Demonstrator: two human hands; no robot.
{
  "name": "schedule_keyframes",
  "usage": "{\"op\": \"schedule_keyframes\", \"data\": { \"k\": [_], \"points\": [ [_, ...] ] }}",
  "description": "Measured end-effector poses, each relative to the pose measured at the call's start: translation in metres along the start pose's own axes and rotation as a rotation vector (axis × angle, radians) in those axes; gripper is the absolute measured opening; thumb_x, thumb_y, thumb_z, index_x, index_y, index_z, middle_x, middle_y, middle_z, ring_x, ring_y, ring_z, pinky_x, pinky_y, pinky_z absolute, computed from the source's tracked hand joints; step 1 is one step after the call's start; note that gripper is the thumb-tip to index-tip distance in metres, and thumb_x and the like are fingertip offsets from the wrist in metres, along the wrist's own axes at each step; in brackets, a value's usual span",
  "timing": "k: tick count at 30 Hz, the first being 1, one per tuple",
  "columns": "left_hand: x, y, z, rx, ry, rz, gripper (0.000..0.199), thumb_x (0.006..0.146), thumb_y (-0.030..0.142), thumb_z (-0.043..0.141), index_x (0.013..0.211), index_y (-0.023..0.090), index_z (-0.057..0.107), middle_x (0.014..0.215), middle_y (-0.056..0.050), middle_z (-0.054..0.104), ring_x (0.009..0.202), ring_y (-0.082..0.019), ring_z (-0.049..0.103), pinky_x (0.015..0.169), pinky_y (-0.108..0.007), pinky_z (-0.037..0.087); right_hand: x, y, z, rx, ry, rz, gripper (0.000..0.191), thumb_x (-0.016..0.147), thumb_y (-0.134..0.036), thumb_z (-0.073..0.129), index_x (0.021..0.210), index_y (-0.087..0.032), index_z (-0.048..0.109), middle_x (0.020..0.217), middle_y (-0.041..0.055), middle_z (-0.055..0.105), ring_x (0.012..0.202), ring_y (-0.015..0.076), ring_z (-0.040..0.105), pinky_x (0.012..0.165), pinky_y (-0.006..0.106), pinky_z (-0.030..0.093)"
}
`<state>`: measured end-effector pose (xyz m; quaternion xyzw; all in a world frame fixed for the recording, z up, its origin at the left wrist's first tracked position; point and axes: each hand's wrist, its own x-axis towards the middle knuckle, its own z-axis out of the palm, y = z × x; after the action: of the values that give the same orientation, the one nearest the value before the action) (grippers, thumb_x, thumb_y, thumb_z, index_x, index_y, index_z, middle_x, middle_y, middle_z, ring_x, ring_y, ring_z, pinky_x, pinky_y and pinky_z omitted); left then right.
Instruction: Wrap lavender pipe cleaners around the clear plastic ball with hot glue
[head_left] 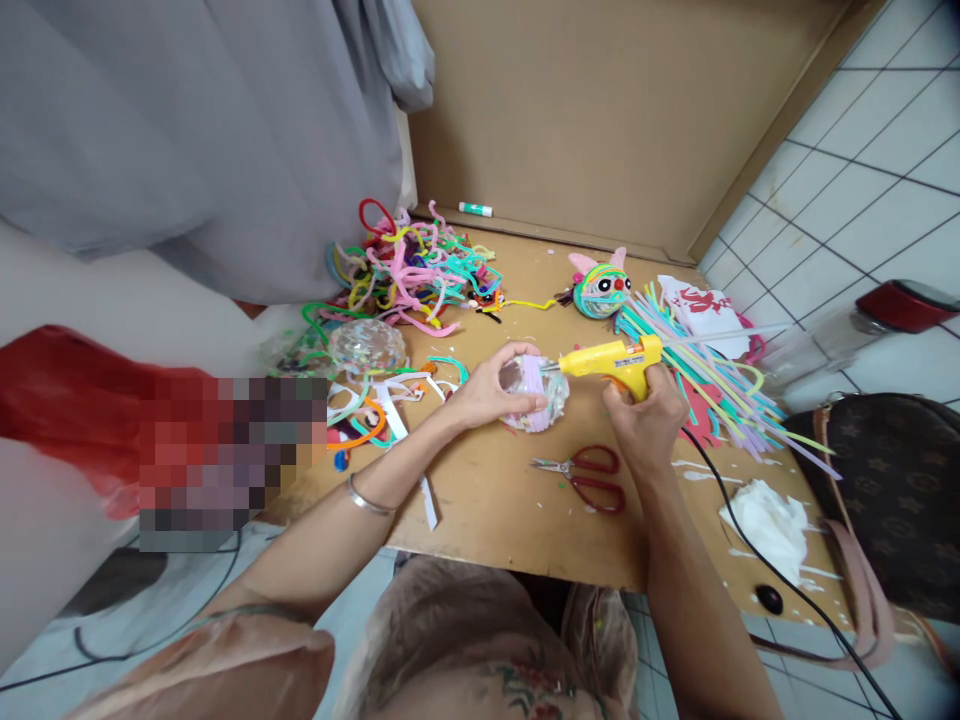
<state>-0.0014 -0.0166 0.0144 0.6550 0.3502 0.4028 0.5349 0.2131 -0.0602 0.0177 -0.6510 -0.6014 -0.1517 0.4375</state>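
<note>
My left hand (491,392) is closed round a clear plastic ball (555,393) with a band of lilac pipe cleaners (533,385) across it. In my right hand (649,415) is a yellow glue gun (611,360), its fingers wrapped round the handle. The metal nozzle points left and meets or nearly meets the ball beside the lilac band; I cannot tell if it touches. A clear glue stick (724,334) juts from the gun's back. Just below the ball and gun, red-handled scissors (592,480) lie on the table.
A tangle of coloured pipe cleaners (420,265) and another clear ball (367,347) occupy the left. A striped, pink-eared figure (600,288) and straight pipe cleaners (709,365) lie at the back right. The gun's black cord (739,520) passes crumpled tissue (769,530) and a brown bag (885,490).
</note>
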Motion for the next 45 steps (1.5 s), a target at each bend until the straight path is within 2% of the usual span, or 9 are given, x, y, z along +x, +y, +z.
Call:
{"op": "schedule_keyframes", "data": {
  "k": [12, 18, 45],
  "points": [
    [0.0005, -0.0006, -0.0006, 0.01, -0.001, -0.006, 0.065, 0.056, 0.035, 0.08, 0.113, 0.016, 0.053, 0.089, 0.001, 0.056, 0.076, -0.012, 0.05, 0.071, -0.022, 0.041, 0.0018, -0.0003, -0.0021, 0.05, -0.024, 0.032, 0.023, 0.068, -0.033, 0.054, 0.067, -0.025, 0.032, 0.064, -0.0032, 0.044, 0.061, 0.0151, 0.04, 0.06, 0.028, 0.033],
    [0.0001, 0.0002, -0.0011, 0.024, 0.0, -0.014, 0.066, 0.056, 0.034, 0.08, 0.114, 0.017, 0.054, 0.089, 0.001, 0.056, 0.076, -0.012, 0.05, 0.072, -0.023, 0.042, 0.0028, -0.0027, -0.0043, 0.076, -0.043, 0.056, 0.02, 0.067, -0.034, 0.054, 0.067, -0.025, 0.036, 0.064, -0.0034, 0.044, 0.06, 0.0149, 0.041, 0.06, 0.028, 0.033],
    [-0.0003, 0.0012, 0.0002, 0.0, -0.01, -0.019, 0.065, 0.056, 0.033, 0.08, 0.113, 0.016, 0.053, 0.088, 0.001, 0.055, 0.075, -0.011, 0.049, 0.07, -0.022, 0.04, 0.0029, -0.0006, -0.0022, 0.057, -0.024, 0.025, 0.027, 0.069, -0.034, 0.053, 0.064, -0.026, 0.028, 0.062, -0.0048, 0.038, 0.058, 0.0133, 0.034, 0.059, 0.027, 0.033]
  ]
}}
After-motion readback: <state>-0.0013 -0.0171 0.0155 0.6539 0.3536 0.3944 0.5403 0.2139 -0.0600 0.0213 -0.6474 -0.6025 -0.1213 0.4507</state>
